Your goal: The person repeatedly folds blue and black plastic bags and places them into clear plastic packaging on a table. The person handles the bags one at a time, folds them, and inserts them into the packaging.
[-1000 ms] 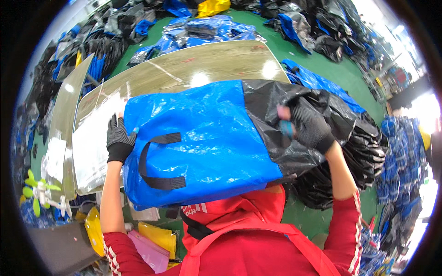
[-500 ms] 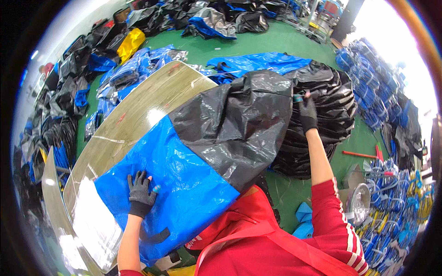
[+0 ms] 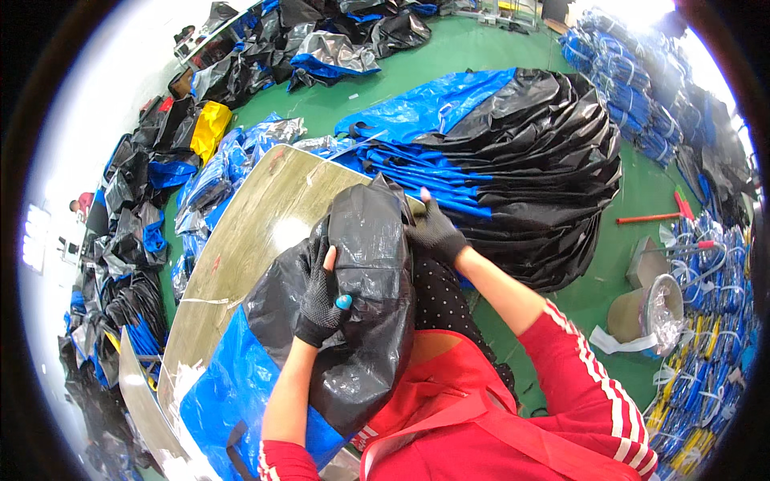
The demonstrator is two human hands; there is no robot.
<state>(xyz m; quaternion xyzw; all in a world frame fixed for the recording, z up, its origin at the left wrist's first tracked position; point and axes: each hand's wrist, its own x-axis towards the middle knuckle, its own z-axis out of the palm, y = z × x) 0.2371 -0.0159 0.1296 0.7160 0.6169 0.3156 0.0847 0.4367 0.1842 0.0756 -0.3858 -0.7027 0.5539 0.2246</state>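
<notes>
Table (image 3: 241, 232) is standing left of the left hand (image 3: 321, 298); this hand is resting unclenched, fingers extended, on the black part of a blue-and-black bag (image 3: 370, 248) beneath it; the right hand (image 3: 435, 232) is touching the bag's right edge, grip impossible to tell; stacked bags (image 3: 545, 180) are lying right of it.

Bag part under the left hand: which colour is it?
The bag part is black; head view shows it.

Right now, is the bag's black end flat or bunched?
Bunched: the black end bulges and creases beside the left hand, which lies on it.
</notes>
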